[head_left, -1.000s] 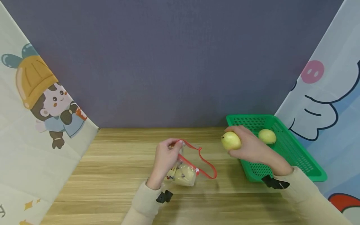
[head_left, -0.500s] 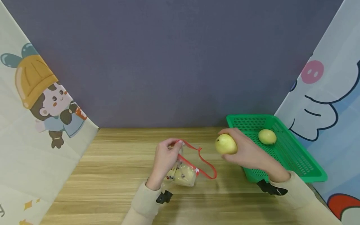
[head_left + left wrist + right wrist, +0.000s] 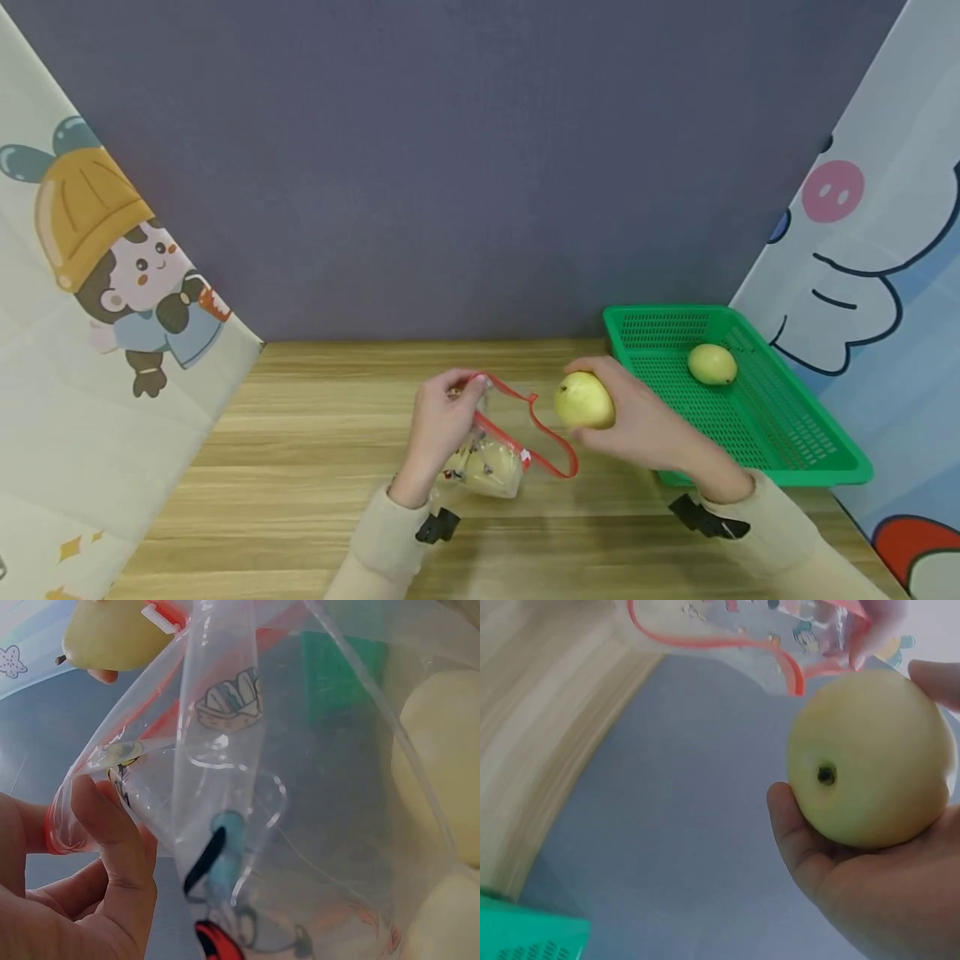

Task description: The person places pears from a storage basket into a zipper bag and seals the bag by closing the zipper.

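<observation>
A clear zip bag (image 3: 491,468) with a red rim and printed cartoon figures stands on the table, its mouth gaping to the right. Pale yellow fruit shows through its plastic (image 3: 442,765). My left hand (image 3: 444,417) pinches the bag's rim at its left end between thumb and fingers. In my right hand (image 3: 637,421) is a pale yellow-green pear (image 3: 585,401), gripped from the right side, just right of the bag's mouth. The right wrist view shows the pear's (image 3: 870,761) dark end dimple, with fingers curled round it.
To the right stands a green perforated basket (image 3: 780,417) with one more pear (image 3: 712,364) inside. The wooden table (image 3: 315,467) meets a grey-blue back wall (image 3: 480,167). Cartoon-printed panels flank it on the left (image 3: 45,375) and right (image 3: 892,250).
My right hand has carried the pear leftward and slightly down, from over the basket's left edge to beside the bag's mouth. My left hand and the bag have stayed in place.
</observation>
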A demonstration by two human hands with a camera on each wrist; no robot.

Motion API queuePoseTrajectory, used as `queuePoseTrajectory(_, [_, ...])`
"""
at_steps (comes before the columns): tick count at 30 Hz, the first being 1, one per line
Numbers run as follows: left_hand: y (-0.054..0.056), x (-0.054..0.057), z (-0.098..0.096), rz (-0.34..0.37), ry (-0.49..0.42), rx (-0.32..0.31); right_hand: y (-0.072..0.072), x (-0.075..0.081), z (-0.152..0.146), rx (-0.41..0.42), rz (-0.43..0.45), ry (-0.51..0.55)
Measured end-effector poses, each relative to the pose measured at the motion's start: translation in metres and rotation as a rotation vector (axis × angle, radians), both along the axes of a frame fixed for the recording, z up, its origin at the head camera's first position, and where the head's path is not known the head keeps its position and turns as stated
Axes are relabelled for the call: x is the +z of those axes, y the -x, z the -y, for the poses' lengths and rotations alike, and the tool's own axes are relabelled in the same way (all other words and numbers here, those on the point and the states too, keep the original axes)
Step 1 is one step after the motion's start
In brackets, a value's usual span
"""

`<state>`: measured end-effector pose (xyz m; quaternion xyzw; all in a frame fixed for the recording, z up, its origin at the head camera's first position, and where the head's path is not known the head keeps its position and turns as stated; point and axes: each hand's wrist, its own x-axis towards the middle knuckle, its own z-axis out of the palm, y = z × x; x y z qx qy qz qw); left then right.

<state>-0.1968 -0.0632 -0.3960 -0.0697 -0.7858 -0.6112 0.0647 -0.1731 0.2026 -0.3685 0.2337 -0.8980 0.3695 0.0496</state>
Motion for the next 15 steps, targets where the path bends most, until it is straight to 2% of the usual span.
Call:
queuePoseTrajectory(7, [-0.001, 0.0, 0.0, 0.011, -0.005, -0.003, -0.004, -0.01, 0.01, 0.003, 0.036, 0.027])
queuePoseTrajectory(15, [0.0, -0.001, -0.001, 0.009, -0.002, -0.002, -0.007, -0.017, 0.018, 0.01, 0.019, 0.036])
